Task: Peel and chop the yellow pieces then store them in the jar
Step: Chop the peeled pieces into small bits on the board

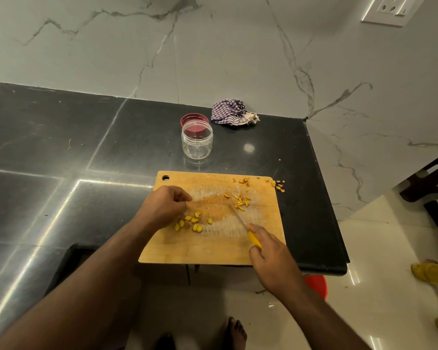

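A wooden cutting board (261, 238) lies at the counter's front edge. Several chopped yellow pieces (191, 223) sit left of its middle, and thinner yellow slivers (242, 202) lie further right. My left hand (166, 207) rests on the board just left of the chopped pieces, fingers curled, with nothing visible in it. My right hand (268, 251) grips the yellow handle of a knife (254, 239), whose blade points up-left toward the slivers. An empty clear jar (197, 141) stands open behind the board, its red lid (194, 120) lying just behind it.
Peel scraps (278, 185) lie at the board's far right corner and on the black counter (61, 147). A checked cloth (232, 112) is bunched by the marble wall. The counter ends just right of the board. A red object (316, 285) sits on the floor below.
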The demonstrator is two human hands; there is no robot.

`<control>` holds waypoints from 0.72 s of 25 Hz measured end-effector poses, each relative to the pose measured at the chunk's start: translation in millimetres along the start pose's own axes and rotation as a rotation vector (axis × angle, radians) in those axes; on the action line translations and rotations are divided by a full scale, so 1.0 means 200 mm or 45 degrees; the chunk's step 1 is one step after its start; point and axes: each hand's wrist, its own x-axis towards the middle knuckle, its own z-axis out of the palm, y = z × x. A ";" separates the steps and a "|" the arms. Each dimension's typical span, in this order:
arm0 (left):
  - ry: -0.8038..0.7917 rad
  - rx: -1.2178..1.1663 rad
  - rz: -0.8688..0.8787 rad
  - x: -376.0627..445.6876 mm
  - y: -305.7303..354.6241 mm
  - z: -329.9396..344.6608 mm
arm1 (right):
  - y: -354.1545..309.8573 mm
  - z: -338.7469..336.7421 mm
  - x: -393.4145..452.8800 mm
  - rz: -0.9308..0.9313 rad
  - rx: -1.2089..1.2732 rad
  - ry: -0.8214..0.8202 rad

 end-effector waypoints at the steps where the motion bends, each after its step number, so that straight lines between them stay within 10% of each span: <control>1: -0.023 0.001 -0.001 0.00 0.00 -0.01 | 0.01 -0.01 0.01 0.033 0.011 0.041; 13: -0.146 0.635 0.317 -0.13 0.05 0.07 | -0.02 0.06 0.02 -0.009 0.105 -0.048; 18: -0.156 0.396 0.290 -0.13 0.05 0.06 | -0.02 0.08 -0.02 -0.039 0.116 -0.067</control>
